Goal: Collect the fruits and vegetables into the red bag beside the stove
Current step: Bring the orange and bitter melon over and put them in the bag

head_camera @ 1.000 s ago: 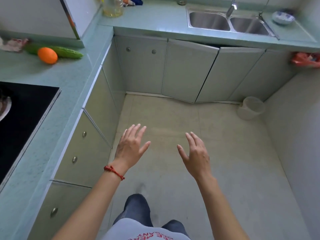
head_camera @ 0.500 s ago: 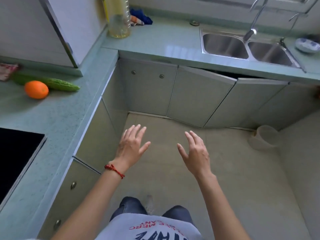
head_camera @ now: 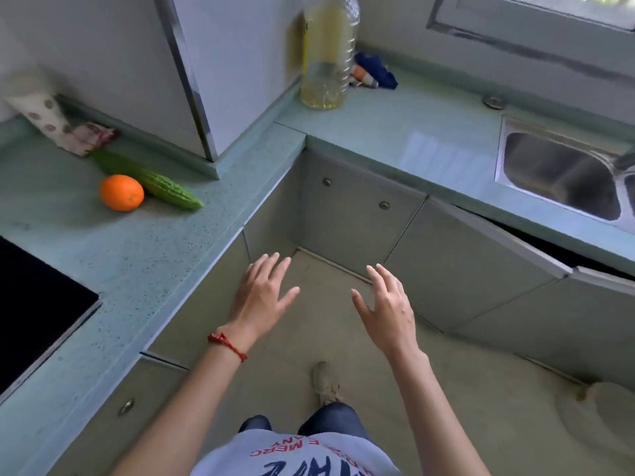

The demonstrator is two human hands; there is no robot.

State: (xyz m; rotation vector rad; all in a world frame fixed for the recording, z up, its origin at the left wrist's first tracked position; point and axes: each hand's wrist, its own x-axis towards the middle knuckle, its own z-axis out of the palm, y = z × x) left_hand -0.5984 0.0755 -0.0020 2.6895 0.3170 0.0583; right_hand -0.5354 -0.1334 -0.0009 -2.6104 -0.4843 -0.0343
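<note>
The stove (head_camera: pixel 37 304) and sink (head_camera: pixel 567 176) run off the frame edges, and the orange (head_camera: pixel 121 193) hides part of the bitter gourd (head_camera: pixel 168 190).

The counter (head_camera: pixel 144 255) runs in an L, one leg along the left and the other across the back. On the left leg, the stove (head_camera: pixel 31 304) sits nearest, at the left edge. Beyond it lie the orange (head_camera: pixel 121 193) and the bitter gourd (head_camera: pixel 161 187), touching, the gourd just behind and right of the orange. A cloth (head_camera: pixel 58 121) rests behind them against the wall. In the corner stands a bottle (head_camera: pixel 326 53), a small bundle (head_camera: pixel 372 72) just right of it. The sink (head_camera: pixel 556 173) is set into the back leg, far right. Both hands, left hand (head_camera: pixel 263 293) and right hand (head_camera: pixel 386 309), hang over the floor, apart, right of the counter's edge.
</note>
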